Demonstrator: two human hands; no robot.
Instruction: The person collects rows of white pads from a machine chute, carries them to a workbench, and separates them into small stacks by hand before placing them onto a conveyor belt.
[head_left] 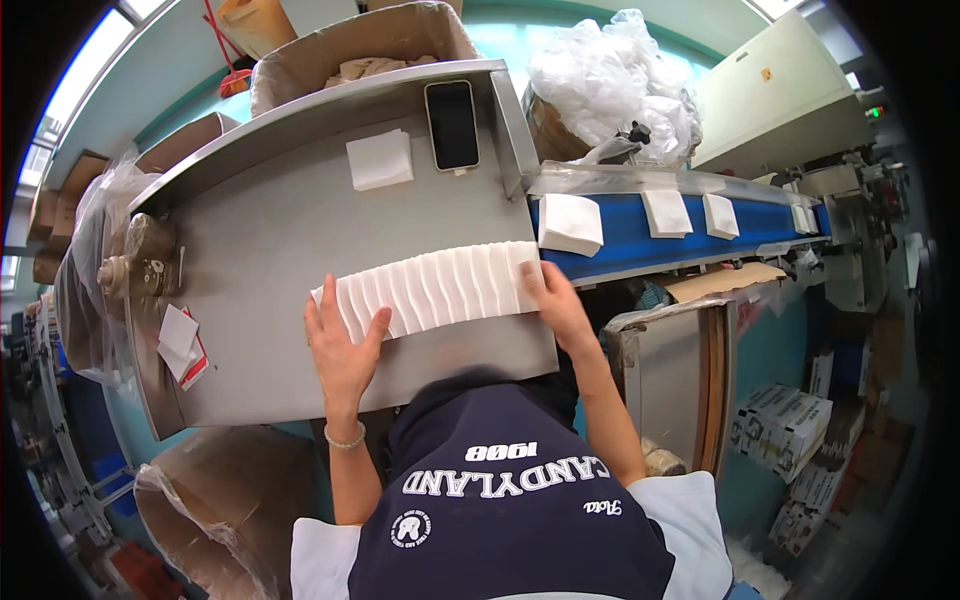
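A long row of white folded paper napkins [430, 290] lies on the metal worktable in front of me, fanned into overlapping ridges. My left hand [343, 345] grips its left end, the thumb at the near edge and the fingers spread along the end. At the opposite end, my right hand [555, 305] has its fingers bent over the last napkins, close to the table's right edge. Farther back on the table sits a separate small stack of white napkins [380, 160]. The fingertips of the right hand are partly blurred.
A blue conveyor belt [620, 225] carrying several white napkin stacks adjoins the table's right side. A phone [452, 125] lies by the raised back rim. Metal fittings [145, 260] and a red-and-white packet [185, 345] are at the left. Cardboard box [370, 50] stands behind.
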